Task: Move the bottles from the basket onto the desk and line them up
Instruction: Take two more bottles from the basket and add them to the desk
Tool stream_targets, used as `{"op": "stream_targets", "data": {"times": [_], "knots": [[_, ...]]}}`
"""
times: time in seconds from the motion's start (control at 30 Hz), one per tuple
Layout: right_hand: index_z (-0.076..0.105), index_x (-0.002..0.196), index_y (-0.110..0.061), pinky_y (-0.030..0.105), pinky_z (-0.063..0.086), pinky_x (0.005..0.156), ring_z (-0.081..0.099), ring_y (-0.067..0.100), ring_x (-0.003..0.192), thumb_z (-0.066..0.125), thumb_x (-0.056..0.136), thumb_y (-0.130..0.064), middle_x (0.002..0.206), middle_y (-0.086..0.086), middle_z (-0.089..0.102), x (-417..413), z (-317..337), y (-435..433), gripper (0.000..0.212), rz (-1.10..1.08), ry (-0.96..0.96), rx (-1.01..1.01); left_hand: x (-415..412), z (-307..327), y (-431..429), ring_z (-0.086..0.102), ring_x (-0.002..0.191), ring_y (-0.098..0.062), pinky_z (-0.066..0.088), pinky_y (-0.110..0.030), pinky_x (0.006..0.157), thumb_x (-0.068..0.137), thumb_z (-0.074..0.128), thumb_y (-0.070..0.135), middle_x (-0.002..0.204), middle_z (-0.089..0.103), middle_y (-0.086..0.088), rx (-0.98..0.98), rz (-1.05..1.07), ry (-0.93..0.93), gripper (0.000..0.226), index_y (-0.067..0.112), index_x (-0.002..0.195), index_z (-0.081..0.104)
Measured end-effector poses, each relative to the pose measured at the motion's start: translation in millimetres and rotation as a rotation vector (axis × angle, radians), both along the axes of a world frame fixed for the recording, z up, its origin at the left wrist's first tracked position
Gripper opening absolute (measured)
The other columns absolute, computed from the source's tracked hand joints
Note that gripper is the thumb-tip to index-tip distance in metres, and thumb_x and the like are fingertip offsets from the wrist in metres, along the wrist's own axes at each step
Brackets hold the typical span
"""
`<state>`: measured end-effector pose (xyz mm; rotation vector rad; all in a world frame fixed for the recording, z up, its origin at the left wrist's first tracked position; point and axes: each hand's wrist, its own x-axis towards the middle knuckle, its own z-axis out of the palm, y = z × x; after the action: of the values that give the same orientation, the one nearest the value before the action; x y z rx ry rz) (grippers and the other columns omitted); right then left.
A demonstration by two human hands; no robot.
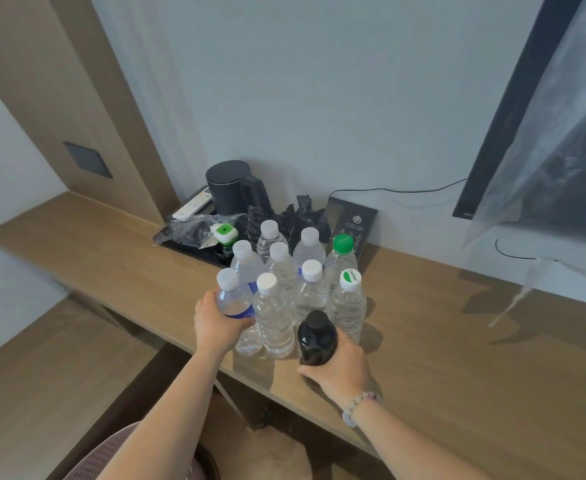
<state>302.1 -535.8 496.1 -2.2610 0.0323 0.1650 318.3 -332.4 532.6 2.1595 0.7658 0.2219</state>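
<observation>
Several clear plastic water bottles stand upright in rows on the wooden desk point(440, 341). My left hand point(217, 323) grips a blue-labelled water bottle point(233, 299) at the front left of the group. My right hand point(340, 370) holds a dark bottle with a black cap point(316, 336) at the front right, near the desk's front edge. Behind it stands a bottle with a green-and-white cap point(348, 306), and further back a green-capped bottle point(342, 254). A pinkish perforated basket point(111, 455) shows at the bottom edge, below the desk; its inside is hidden.
A black kettle point(231, 187) stands on a tray point(187, 249) at the back with a remote point(194, 206), crumpled black bags point(302, 216) and a black card stand point(352, 221). A covered TV point(544, 133) hangs at right, cable trailing.
</observation>
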Motion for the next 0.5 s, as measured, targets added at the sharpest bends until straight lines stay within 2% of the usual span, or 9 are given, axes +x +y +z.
{"op": "stream_targets", "data": {"times": [0.13,0.27,0.37,0.5], "knots": [[0.059,0.113,-0.029,0.030,0.050,0.091,0.060,0.014,0.110,0.088,0.051,-0.046,0.113,-0.009,0.067,2,1,3,0.071,-0.032,0.009,-0.042,-3,-1,0,0.049,0.112,-0.025,0.045,-0.041,0.092,0.061,0.087,0.017,0.126,0.048,-0.008,-0.009,-0.020,0.000,0.078,0.010,0.126,0.044],[0.058,0.115,-0.028,0.029,0.046,0.094,0.059,0.015,0.112,0.087,0.052,-0.048,0.114,-0.008,0.066,6,0,5,0.072,-0.031,0.023,-0.078,-7,-1,8,0.050,0.114,-0.024,0.047,-0.041,0.093,0.058,0.087,0.021,0.126,0.046,-0.005,-0.008,-0.131,0.042,0.086,0.013,0.129,0.039],[0.058,0.114,-0.025,0.029,0.045,0.095,0.060,0.016,0.111,0.088,0.053,-0.043,0.113,-0.006,0.066,9,-2,8,0.070,-0.043,0.030,-0.072,-8,1,11,0.053,0.111,-0.024,0.044,-0.034,0.085,0.067,0.081,0.019,0.124,0.051,-0.003,-0.010,-0.181,0.074,0.078,0.013,0.130,0.035],[0.058,0.114,-0.022,0.032,0.046,0.097,0.059,0.019,0.113,0.090,0.052,-0.037,0.117,-0.003,0.066,9,-8,14,0.071,-0.072,0.059,-0.012,-7,1,10,0.054,0.111,-0.027,0.042,-0.036,0.086,0.072,0.079,0.020,0.126,0.054,-0.005,0.030,-0.176,0.095,0.076,0.013,0.132,0.034]]}}
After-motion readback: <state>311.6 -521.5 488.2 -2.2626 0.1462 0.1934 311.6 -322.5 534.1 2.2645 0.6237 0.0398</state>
